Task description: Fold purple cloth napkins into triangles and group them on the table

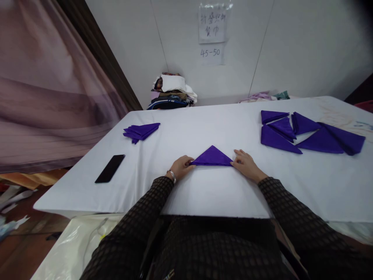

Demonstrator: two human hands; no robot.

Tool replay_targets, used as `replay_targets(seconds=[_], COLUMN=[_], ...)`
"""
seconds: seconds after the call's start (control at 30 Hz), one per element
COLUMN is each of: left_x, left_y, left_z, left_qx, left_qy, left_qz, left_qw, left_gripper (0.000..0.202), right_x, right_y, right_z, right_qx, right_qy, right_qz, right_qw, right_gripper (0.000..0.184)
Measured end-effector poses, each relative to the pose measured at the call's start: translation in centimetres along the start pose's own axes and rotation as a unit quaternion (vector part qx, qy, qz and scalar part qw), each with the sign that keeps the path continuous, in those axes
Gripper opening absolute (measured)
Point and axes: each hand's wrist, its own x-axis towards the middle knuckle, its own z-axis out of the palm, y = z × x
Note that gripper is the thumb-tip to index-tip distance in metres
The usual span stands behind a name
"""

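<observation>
A purple cloth napkin (212,156), folded into a flat triangle, lies on the white-covered table (215,194) in front of me. Its long folded edge faces me and its point faces away. My left hand (183,166) pinches the left corner between thumb and fingers. At the right corner, my right hand (244,165) pinches the cloth with thumb and forefinger, its other fingers lifted a little.
Several folded purple napkins (279,136) lie at the right, and a loosely fanned purple napkin (142,132) at the back left. A black phone (110,168) rests on the left. Stacked clothes (171,91) stand behind the table; handwritten paper signs (212,29) hang on the wall.
</observation>
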Motion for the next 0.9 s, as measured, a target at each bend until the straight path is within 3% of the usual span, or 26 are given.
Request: replay_targets(seconds=[0.17, 0.57, 0.77, 0.87, 0.9], left_x=[-0.4, 0.7, 0.7, 0.1, -0.2], left_y=[-0.8, 1.0, 0.9, 0.5, 0.3], left_z=[0.2, 0.7, 0.3, -0.4, -0.6], left_qx=[-0.048, 0.111, 0.134, 0.108, 0.087], left_qy=[0.026, 0.021, 0.002, -0.007, -0.009], left_qz=[0.001, -0.078, -0.069, -0.038, -0.022], left_qw=[0.999, 0.991, 0.989, 0.993, 0.996], left_gripper=[0.021, 0.014, 0.016, 0.01, 0.017], right_x=[0.0, 0.0, 0.0, 0.0, 0.0], right_y=[0.1, -0.1, -0.2, -0.2, -0.1], right_z=[0.1, -0.1, -0.2, -0.1, -0.1], right_qx=[-0.005, -0.003, -0.003, -0.001, -0.001], right_qy=[-0.005, -0.007, -0.006, -0.003, -0.003], right_qz=[0.002, 0.004, 0.001, 0.002, 0.003], right_qw=[1.0, 1.0, 1.0, 1.0, 1.0], right_gripper=[0.026, 0.025, 0.025, 0.024, 0.023])
